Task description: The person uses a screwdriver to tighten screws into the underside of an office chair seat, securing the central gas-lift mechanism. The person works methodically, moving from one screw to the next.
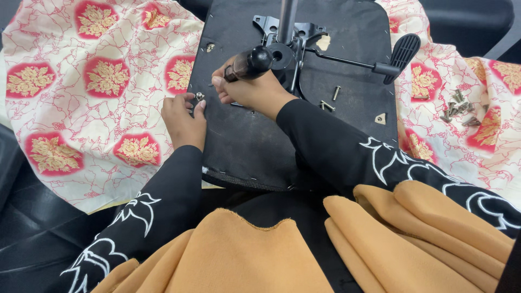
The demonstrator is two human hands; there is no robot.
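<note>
An upturned black chair seat lies in front of me, its underside up, with a black metal mechanism plate and a lever with a ribbed paddle. My right hand grips a black-handled screwdriver, its tip pointing left toward the seat's left edge. My left hand pinches a small silver screw at that edge, right beside the screwdriver tip. Both arms wear black sleeves with white embroidery.
Two loose screws lie on the seat underside. Several more screws sit on the white-and-red floral cloth at the right. Mustard fabric covers my lap. Dark cushions show at the left.
</note>
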